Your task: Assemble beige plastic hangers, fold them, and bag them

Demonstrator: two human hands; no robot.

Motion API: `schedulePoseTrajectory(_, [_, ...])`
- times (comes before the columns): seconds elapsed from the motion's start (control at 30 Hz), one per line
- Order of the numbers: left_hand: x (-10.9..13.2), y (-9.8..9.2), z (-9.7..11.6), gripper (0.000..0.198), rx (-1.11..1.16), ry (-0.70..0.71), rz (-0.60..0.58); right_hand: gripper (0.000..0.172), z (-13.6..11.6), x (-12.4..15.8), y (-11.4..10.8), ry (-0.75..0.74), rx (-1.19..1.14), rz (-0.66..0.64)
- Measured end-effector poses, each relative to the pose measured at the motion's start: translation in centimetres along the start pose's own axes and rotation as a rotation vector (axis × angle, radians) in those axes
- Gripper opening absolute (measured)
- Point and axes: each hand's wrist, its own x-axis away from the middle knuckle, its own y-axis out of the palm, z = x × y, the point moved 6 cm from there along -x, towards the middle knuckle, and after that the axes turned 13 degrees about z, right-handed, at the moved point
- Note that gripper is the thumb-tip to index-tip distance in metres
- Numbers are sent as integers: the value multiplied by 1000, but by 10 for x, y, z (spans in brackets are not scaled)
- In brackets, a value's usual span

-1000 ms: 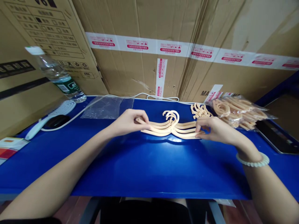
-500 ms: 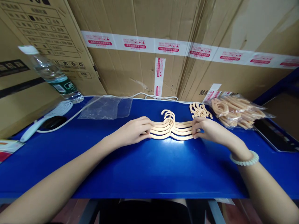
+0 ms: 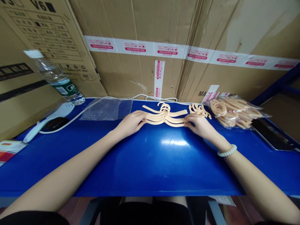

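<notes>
Several beige hangers (image 3: 156,121) lie overlapped on the blue table, their curved hooks pointing away from me. My left hand (image 3: 133,123) is closed on the left ends of the nearer ones, thumb on the near side. At the other end, my right hand (image 3: 199,125) pinches the right tips of the nearest hangers. Farther back, some hanger arms fan out past my fingers, and their ends show. Just beyond my right hand sits a small pile of loose beige hook pieces (image 3: 199,110).
Plastic bags of beige hanger parts (image 3: 234,112) lie at right, beside a dark phone-like slab (image 3: 272,136). A flat clear bag (image 3: 105,109) and white cable lie at the back left. A hairbrush (image 3: 59,112) and water bottle (image 3: 62,84) stand near cardboard boxes (image 3: 131,18).
Both hands have moved the hangers away from me, toward the boxes. The stack has spread, with rear hanger arms now showing free of my fingers.
</notes>
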Motion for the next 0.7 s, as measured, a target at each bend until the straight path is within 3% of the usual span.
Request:
schedulePoseTrajectory(0.27, [-2, 6, -4, 21, -136, -41, 81, 15, 14, -8, 10, 23, 130, 123])
schedulePoseTrajectory(0.53, [1, 14, -6, 35, -213, -28, 74, 23, 21, -10, 11, 33, 223, 207])
schedulePoseTrajectory(0.7, [2, 14, -5, 38, -203, -26, 78, 19, 23, -8, 9, 50, 226, 222])
